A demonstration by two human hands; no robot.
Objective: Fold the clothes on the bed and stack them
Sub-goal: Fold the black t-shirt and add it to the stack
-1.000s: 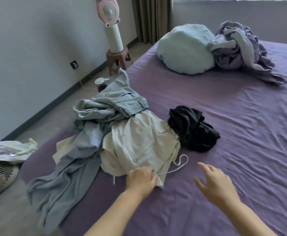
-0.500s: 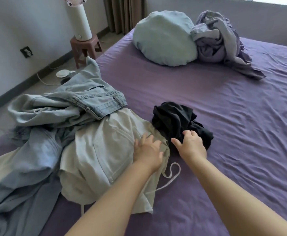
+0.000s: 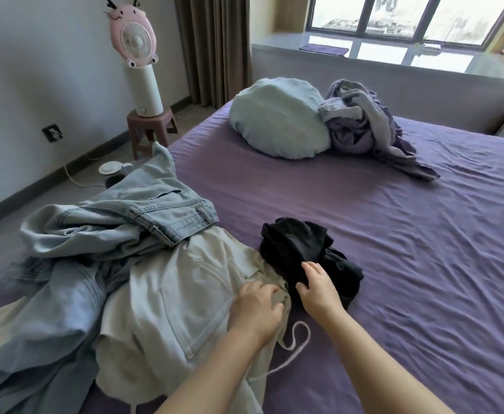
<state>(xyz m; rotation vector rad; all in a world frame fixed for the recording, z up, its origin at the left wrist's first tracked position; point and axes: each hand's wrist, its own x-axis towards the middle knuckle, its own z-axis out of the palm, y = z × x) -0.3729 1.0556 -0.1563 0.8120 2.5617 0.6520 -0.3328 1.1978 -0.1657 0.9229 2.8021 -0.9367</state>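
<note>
Head view: the left hand (image 3: 256, 303) lies on the waistband end of the cream trousers (image 3: 185, 297), fingers curled and pinching a fold of that cloth near its button. The trousers sit under and behind this hand, near the bed's (image 3: 424, 264) left edge. Their long axis runs from the waistband by the hand back toward the bed's near left corner, and a white drawstring (image 3: 300, 339) loops out onto the sheet just right of the wrist.

The right hand (image 3: 319, 288) rests on the near edge of the black garment (image 3: 304, 246), thumb and fingers closing on its fabric. This garment is a crumpled heap with no clear long axis; it lies just beyond the hand, touching the trousers' waistband.

Blue jeans (image 3: 143, 213) lie across the far end of the trousers, waistband pointing right toward the middle of the bed, legs trailing toward the left edge.

At the far end of the bed sit a pale blue pillow (image 3: 277, 121) and, touching it, a bunched purple sheet (image 3: 364, 127). On the floor a pink fan (image 3: 136, 40) stands on a stool (image 3: 152, 124).
</note>
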